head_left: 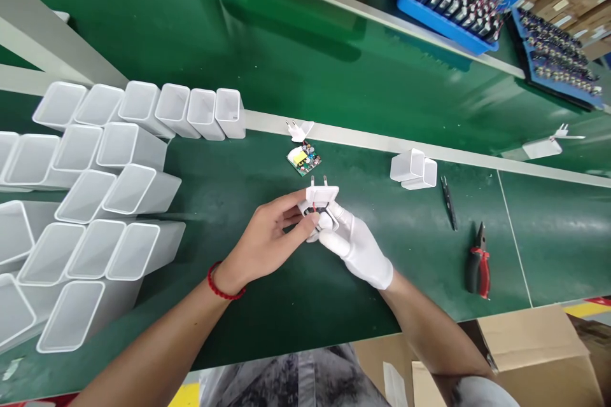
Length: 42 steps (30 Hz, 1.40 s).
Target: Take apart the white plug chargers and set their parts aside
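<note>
Green bench mat [296,63] under both hands' grip [321,219], pinching a white plug housing [323,194]; cartons behind.

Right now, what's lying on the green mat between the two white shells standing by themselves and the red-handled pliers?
In the head view, slim black tweezers lie between the pair of white shells and the red-handled pliers; otherwise only bare green mat.
</note>
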{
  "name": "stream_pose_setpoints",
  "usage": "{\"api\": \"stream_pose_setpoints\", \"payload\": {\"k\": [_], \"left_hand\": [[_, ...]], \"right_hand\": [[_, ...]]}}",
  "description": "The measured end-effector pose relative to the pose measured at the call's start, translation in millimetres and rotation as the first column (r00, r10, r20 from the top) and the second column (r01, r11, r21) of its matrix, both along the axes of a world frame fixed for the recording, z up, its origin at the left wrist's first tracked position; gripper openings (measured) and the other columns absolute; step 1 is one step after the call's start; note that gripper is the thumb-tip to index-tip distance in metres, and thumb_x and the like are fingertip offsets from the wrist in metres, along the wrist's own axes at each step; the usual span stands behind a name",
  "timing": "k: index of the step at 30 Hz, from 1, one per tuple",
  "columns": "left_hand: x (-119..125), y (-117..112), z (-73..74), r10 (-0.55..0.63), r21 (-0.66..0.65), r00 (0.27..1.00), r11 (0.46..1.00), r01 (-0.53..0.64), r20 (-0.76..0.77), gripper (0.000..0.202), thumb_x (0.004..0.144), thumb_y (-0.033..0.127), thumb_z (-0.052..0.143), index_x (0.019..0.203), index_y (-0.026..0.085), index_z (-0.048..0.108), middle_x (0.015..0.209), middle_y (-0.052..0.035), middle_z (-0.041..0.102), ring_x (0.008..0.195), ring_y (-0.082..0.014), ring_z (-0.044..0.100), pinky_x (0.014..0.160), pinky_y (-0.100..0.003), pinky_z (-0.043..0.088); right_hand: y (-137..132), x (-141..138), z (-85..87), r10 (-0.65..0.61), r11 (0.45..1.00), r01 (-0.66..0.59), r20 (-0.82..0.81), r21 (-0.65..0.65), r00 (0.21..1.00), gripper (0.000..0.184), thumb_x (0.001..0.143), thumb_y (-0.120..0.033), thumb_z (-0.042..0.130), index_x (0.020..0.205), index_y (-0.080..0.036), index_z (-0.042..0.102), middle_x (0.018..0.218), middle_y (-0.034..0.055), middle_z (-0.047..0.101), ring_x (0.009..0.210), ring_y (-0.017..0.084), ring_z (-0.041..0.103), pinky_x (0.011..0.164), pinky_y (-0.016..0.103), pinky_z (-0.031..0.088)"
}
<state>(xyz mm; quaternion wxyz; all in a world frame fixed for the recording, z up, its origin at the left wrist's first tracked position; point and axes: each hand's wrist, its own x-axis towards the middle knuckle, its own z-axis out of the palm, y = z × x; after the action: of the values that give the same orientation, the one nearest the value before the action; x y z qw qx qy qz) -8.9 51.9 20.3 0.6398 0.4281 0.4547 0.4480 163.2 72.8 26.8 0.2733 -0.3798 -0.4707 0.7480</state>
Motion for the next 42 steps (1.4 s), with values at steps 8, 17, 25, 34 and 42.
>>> {"api": "stream_pose_setpoints", "payload": {"k": [8,17,25,34,42], "left_hand": [[5.1,-2.7,-2.5,0.110,0.031,0.991,0.993,-0.113,0.079,0.030,0.085,0.028,0.066,0.114,0.020,0.070,0.108,-0.0070,0.071,0.092,-0.0201,0.067,0.079,-0.029,0.059],[10.7,-6.0,-1.5,0.177,0.056,0.980,0.982,-0.182,0.094,0.027,0.082,0.018,0.068,0.108,0.022,0.073,0.110,-0.0056,0.070,0.093,-0.0180,0.067,0.079,-0.025,0.058],[12.6,-9.8,1.6,0.179,0.061,0.979,0.981,-0.185,0.095,0.026,0.082,0.017,0.066,0.107,0.023,0.073,0.107,-0.0057,0.069,0.092,-0.0179,0.066,0.079,-0.026,0.058],[15.5,-6.7,2.3,0.188,-0.002,0.982,0.982,-0.188,0.037,0.025,0.080,0.021,0.068,0.104,0.021,0.073,0.109,-0.0049,0.071,0.091,-0.0183,0.068,0.078,-0.027,0.059],[10.1,0.1,-3.7,0.082,0.139,0.944,0.989,-0.039,-0.319,0.041,0.091,0.036,0.054,0.127,0.017,0.060,0.120,-0.0086,0.066,0.095,-0.0209,0.064,0.087,-0.034,0.053]], "right_hand": [[1.8,-2.7,-5.3,-0.137,0.991,0.136,0.044,0.018,0.990,0.054,0.067,-0.046,0.080,0.116,-0.027,0.066,0.084,-0.0005,0.047,0.078,0.015,0.051,0.084,0.034,0.050],[-0.8,-6.0,-12.8,-0.179,0.953,0.152,0.083,0.261,0.980,0.038,0.076,-0.048,0.070,0.109,-0.029,0.070,0.082,0.0019,0.053,0.080,0.019,0.057,0.079,0.037,0.052],[-1.8,-4.0,-13.0,-0.180,0.925,0.128,0.116,0.358,0.977,0.039,0.080,-0.048,0.066,0.116,-0.032,0.067,0.078,0.0022,0.058,0.070,0.018,0.053,0.071,0.037,0.050],[-3.1,-4.5,-18.9,-0.204,0.926,0.163,0.087,0.342,0.975,0.038,0.078,-0.050,0.068,0.111,-0.031,0.069,0.078,0.0009,0.055,0.067,0.016,0.052,0.068,0.035,0.050],[3.5,16.3,0.0,-0.180,0.891,-0.023,0.400,0.453,0.899,0.040,0.079,-0.045,0.070,0.112,-0.021,0.065,0.109,0.0077,0.059,0.091,0.020,0.062,0.081,0.035,0.054]]}}
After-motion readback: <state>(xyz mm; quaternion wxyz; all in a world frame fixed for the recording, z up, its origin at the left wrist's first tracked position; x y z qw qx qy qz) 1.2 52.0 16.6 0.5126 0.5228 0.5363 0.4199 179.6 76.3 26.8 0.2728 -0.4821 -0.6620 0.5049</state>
